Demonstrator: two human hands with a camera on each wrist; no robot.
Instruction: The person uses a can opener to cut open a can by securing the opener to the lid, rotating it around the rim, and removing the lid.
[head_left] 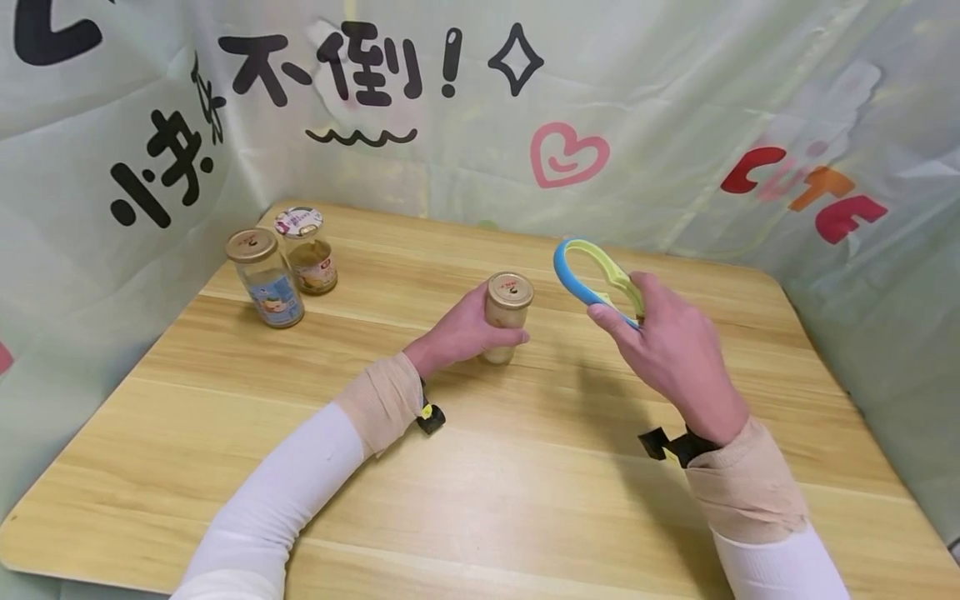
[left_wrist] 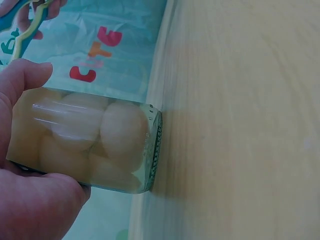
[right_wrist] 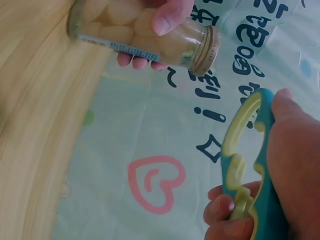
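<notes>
My left hand [head_left: 468, 327] grips a glass jar [head_left: 506, 319] with a gold lid [right_wrist: 206, 51] around its upper body. Pale round pieces in liquid fill the jar, as the left wrist view [left_wrist: 95, 135] shows. The jar stands upright on the table, close to its middle. To the right, my right hand [head_left: 678, 342] holds a blue and yellow-green loop-shaped jar opener [head_left: 573, 271] by its handles, up above the table. The opener's notched inner edge [right_wrist: 234, 170] shows in the right wrist view, with the loop apart from the jar's lid.
At the table's back left stand a taller jar [head_left: 266, 279] with a gold lid and blue label, and a shorter jar [head_left: 309, 254] with a patterned lid. A printed curtain [head_left: 465, 167] hangs behind the wooden table [head_left: 187, 467] and along its sides.
</notes>
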